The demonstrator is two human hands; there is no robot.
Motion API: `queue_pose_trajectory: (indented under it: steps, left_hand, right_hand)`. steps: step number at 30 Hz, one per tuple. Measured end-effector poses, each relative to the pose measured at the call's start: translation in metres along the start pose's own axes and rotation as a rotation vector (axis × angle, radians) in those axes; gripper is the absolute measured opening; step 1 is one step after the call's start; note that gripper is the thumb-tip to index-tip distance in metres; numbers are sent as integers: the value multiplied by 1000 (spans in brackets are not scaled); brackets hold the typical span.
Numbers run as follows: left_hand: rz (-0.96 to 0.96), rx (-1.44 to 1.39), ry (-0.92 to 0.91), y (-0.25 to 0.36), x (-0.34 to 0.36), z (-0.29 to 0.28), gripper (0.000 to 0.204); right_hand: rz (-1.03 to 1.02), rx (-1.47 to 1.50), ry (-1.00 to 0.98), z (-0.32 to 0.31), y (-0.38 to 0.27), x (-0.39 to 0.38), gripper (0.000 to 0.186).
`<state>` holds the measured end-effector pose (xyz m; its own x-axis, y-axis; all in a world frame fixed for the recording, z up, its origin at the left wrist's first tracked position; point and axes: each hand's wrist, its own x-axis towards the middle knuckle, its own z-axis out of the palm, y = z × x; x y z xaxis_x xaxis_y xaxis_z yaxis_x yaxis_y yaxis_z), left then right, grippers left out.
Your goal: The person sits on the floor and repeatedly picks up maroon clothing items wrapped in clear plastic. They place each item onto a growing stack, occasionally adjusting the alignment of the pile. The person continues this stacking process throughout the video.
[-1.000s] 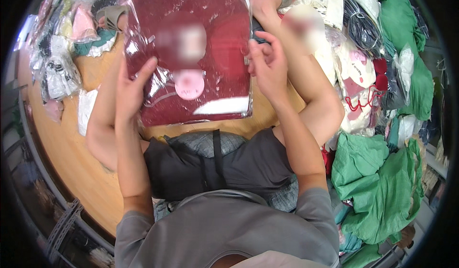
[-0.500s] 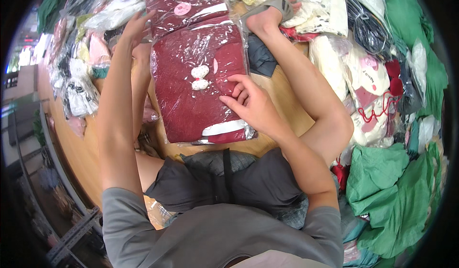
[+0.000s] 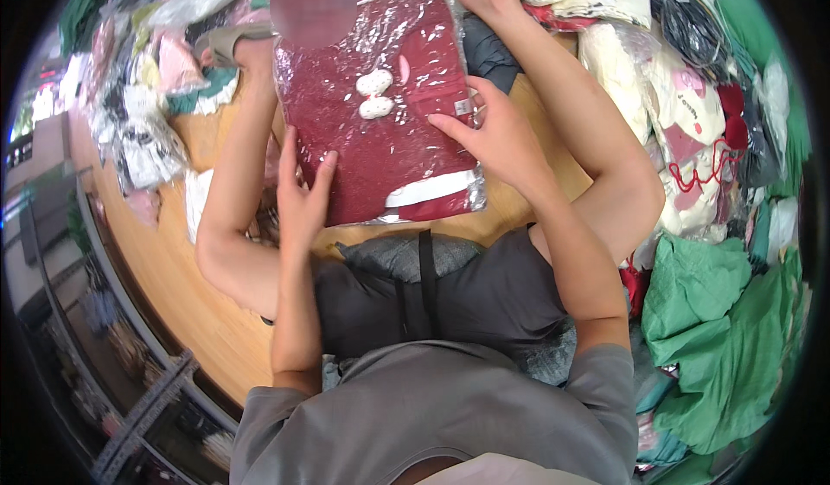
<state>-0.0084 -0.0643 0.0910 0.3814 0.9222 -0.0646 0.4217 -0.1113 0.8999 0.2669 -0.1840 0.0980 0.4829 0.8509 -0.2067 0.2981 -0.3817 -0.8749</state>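
Observation:
A dark red folded garment with a small white bow, sealed in a clear plastic bag [image 3: 380, 130], lies across my legs above the wooden floor [image 3: 186, 286]. My left hand [image 3: 303, 195] grips the bag's lower left edge, fingers spread on the plastic. My right hand [image 3: 497, 139] rests on the bag's right side, fingers pointing left over its edge. I sit cross-legged, knees out to both sides.
Several bagged garments [image 3: 143, 130] are piled at the left. Cream and pink bagged clothes [image 3: 683, 113] lie at the right, with green fabric [image 3: 718, 329] heaped below them. Shelving [image 3: 130, 416] runs along the lower left.
The bag has shifted and turned slightly between my hands. My left hand came down from the bag's upper left to its lower left edge. My right hand slid to the right edge.

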Motion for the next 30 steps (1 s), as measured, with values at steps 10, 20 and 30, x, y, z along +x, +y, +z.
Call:
queue_pose_trajectory:
  steps: [10,20,30]
  left_hand:
    - [-446,-662,-130,40,-3,-11,55]
    - [165,-377,-75,141,152,-23,46]
    - [70,131,-12,-15,311,-24,85]
  right_hand:
    - [67,-137,-84,-16,-4,1,77]
    - [66,119,-75,-8,-1,4,81]
    - [-65,-108,-148,-1,-10,-2,89]
